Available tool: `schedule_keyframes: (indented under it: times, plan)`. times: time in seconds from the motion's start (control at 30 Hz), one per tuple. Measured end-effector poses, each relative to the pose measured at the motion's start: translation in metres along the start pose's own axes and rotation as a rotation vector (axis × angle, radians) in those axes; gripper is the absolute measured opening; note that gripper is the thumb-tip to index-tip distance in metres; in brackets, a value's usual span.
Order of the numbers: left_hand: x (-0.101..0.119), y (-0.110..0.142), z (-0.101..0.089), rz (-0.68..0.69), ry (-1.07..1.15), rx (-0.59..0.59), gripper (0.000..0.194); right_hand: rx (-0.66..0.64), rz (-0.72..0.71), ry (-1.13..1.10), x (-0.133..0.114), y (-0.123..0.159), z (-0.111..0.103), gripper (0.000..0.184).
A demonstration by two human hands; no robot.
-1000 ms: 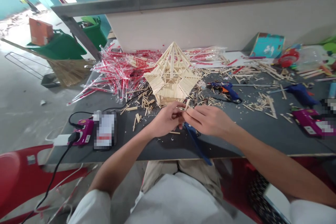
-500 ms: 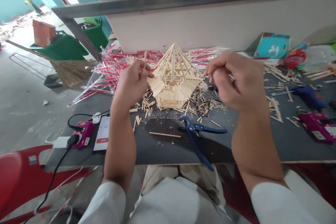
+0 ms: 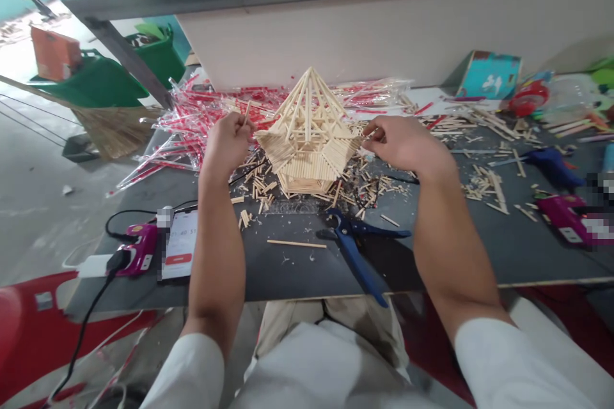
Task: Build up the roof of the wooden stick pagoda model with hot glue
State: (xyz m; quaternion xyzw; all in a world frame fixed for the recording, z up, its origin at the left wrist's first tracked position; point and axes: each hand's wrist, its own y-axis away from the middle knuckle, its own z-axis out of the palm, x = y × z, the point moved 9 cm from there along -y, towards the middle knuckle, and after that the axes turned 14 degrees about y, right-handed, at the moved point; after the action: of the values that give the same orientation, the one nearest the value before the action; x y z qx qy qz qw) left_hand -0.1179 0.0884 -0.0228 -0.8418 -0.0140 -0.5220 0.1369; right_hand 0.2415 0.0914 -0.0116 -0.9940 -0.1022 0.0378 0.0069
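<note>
A small pavilion model built of wooden sticks (image 3: 307, 134) stands on the dark table (image 3: 480, 255), with a pointed roof of slanted sticks. My left hand (image 3: 228, 144) is closed at the model's left edge and pinches a short wooden stick (image 3: 246, 114) that points up. My right hand (image 3: 405, 144) is closed at the model's right edge, its fingertips pinched at the roof's rim; what they hold is too small to name. Blue cutting pliers (image 3: 355, 249) lie on the table in front of the model.
Cut stick pieces (image 3: 369, 188) litter the table around the model. Red-and-clear wrappers (image 3: 192, 128) pile up at the back left. A phone (image 3: 177, 246) and purple device (image 3: 139, 249) lie at the left, glue guns (image 3: 551, 163) at the right. A white wall panel (image 3: 384, 38) stands behind.
Both hands rose from the table front, left with a stick, and now sit lower against the two sides of the model. The pliers they covered lie in plain view.
</note>
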Motion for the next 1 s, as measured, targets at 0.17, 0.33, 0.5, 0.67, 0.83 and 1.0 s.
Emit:
schedule_keyframes:
  times: [0.17,0.33,0.5,0.67,0.83,1.0]
  plan:
    - [-0.003,-0.001,0.004,-0.023,0.061,-0.022,0.011,-0.023,0.039,-0.113,0.001,-0.005,0.009,0.027]
    - [-0.007,-0.004,0.008,-0.025,0.113,-0.042,0.012,-0.146,0.039,-0.549,0.003,-0.012,0.031,0.039]
    - [-0.006,-0.003,0.006,-0.045,0.146,-0.055,0.012,-0.076,0.101,-0.685,0.006,-0.02,0.031,0.03]
    - [0.001,0.002,0.002,-0.067,0.164,-0.053,0.011,-0.066,0.089,-0.65,0.008,-0.023,0.031,0.025]
    - [0.001,0.004,-0.001,-0.054,0.086,-0.072,0.01,-0.112,0.076,-0.69,0.012,-0.022,0.034,0.029]
    - [0.007,0.006,-0.006,-0.025,-0.036,-0.067,0.013,-0.12,0.088,-0.492,0.031,-0.022,0.032,0.037]
